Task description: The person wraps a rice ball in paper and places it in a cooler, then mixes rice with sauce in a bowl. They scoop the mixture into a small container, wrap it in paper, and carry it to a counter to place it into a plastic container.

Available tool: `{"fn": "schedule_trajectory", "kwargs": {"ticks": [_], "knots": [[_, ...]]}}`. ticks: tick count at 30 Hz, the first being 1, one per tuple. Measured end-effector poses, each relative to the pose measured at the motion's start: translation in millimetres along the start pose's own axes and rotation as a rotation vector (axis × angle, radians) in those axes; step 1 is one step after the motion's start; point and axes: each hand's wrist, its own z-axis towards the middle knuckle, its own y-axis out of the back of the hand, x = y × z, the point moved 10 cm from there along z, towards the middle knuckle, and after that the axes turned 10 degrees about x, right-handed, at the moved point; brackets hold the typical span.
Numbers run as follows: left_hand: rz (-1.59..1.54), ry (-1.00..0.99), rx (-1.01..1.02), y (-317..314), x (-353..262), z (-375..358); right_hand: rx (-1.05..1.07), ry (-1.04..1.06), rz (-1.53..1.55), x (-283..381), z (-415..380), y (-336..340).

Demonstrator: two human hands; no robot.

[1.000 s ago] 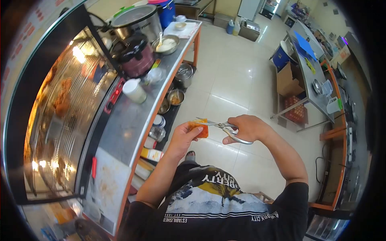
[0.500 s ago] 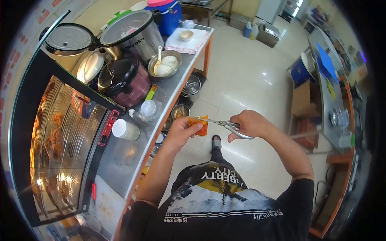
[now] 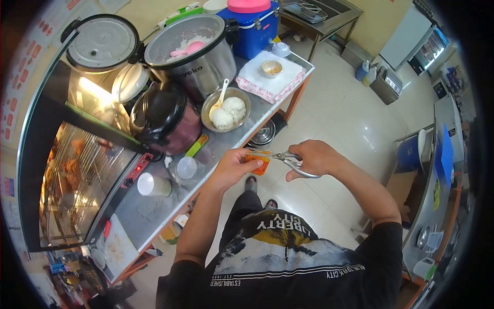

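My left hand (image 3: 230,167) pinches a small orange-and-red packet (image 3: 261,164) between thumb and fingers. In my right hand (image 3: 315,158) is a pair of metal scissors (image 3: 296,166), with the fingers round the handles. The scissor blades lie across the upper part of the packet, close to my left fingertips. Whether the packet is cut cannot be made out. Both hands are in front of my body, above the floor and to the right of the metal table's edge.
On the metal table (image 3: 135,219) stand a large rice cooker (image 3: 206,77), a purple cooker (image 3: 175,129), a bowl of rice (image 3: 211,122), a jar (image 3: 154,185) and a white cloth (image 3: 257,85). A glass food warmer (image 3: 77,180) is at left, a shelf unit (image 3: 419,216) at right.
The view has shifted, so the table and cookers appear lower and further right. Both of my feet now show. My right fingers and the scissor handles look a little closer together.
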Motion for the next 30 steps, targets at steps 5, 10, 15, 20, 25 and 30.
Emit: {"fn": "schedule_trajectory", "kwargs": {"ticks": [5,10,15,20,25,30], "knots": [[-0.079,-0.026,0.035,43,-10,88,-0.027,-0.047,-0.056,-51,48,56],[0.041,-0.022,0.19,49,-66,178,-0.132,-0.15,0.015,-103,69,104],[0.118,0.05,0.289,41,-105,280,-0.23,-0.22,0.102,-169,73,158],[0.24,0.003,0.347,31,-134,411,-0.3,-0.268,0.102,-274,104,204],[0.221,-0.028,0.203,55,-175,589,-0.381,-0.24,0.041,-412,177,308],[0.089,-0.314,-0.093,118,-255,746,-0.446,-0.062,-0.228,-521,272,462]]}}
